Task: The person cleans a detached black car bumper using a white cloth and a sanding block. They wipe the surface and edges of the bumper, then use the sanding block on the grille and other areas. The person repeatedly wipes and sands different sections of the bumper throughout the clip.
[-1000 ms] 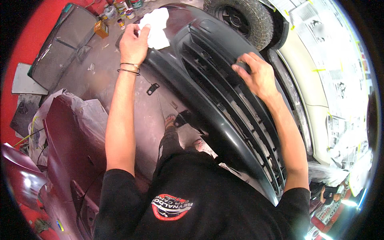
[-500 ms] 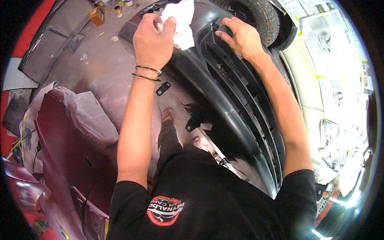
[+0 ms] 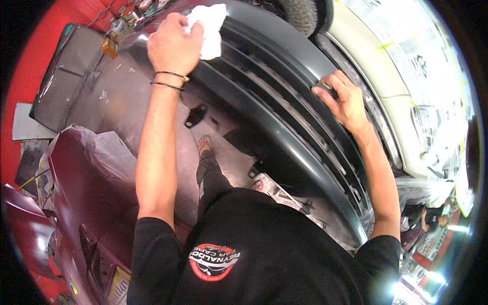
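Observation:
My left hand is closed round a crumpled white cloth, over the far left part of a dark car bumper. The bumper curves across the middle, with long slatted openings along it. My right hand is at the bumper's upper rim on the right, fingers curled and pinched together. Something dark shows between thumb and fingers, too little of it to name. Two thin dark bracelets circle my left wrist.
Left stands a dark red body panel, partly draped in whitish sheeting. A pale car body covered with newspaper and tape curves along the right, a tyre at the top. An orange box sits far left. Another person appears at lower right.
My right hand has moved right and nearer along the bumper's rim. The left hand, still gripping the cloth, sits further left in the picture; the whole view has shifted.

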Demonstrator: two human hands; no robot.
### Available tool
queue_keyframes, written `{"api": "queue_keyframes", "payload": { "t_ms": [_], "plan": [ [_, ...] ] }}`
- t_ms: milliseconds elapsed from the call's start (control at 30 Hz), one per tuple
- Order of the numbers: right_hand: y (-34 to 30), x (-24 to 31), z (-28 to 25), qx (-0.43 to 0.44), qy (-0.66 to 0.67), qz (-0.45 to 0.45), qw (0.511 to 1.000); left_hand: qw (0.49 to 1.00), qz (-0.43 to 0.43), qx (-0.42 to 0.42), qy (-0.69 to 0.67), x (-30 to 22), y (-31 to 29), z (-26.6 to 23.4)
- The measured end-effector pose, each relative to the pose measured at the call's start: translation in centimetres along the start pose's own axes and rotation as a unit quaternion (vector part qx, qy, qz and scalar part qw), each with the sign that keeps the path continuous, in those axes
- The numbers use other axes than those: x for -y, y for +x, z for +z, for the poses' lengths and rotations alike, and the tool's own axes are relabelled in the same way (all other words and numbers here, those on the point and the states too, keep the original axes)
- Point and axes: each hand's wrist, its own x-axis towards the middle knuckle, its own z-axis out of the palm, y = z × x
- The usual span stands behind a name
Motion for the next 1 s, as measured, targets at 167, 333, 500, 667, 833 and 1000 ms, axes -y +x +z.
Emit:
{"api": "queue_keyframes", "payload": {
  "t_ms": [167,333,500,667,833,1000],
  "plan": [
    [-16.0,-2.8,-4.9,-0.031,0.020,0.045,0.998,0.997,-0.071,0.018,-0.025,-1.1,-1.5,-0.3],
    [-27.1,-4.7,-8.3,-0.034,0.029,0.098,0.994,0.995,-0.095,0.026,-0.005,-0.4,-0.7,0.0],
    [-26.3,-4.8,-7.7,-0.054,0.025,0.098,0.993,0.997,-0.047,0.048,0.042,-0.7,-0.2,0.1],
    [-13.3,-3.2,-3.6,-0.023,0.012,0.046,0.999,0.994,0.004,0.094,0.063,-0.9,-0.7,-0.2],
    [2.7,-2.0,2.3,-0.011,-0.036,-0.018,0.999,0.992,-0.026,0.115,0.042,-3.0,-1.3,-0.6],
    [15.0,-0.2,8.7,-0.045,-0.066,-0.075,0.994,0.995,-0.035,0.089,0.027,-3.2,-1.8,-0.9]
  ]
}}
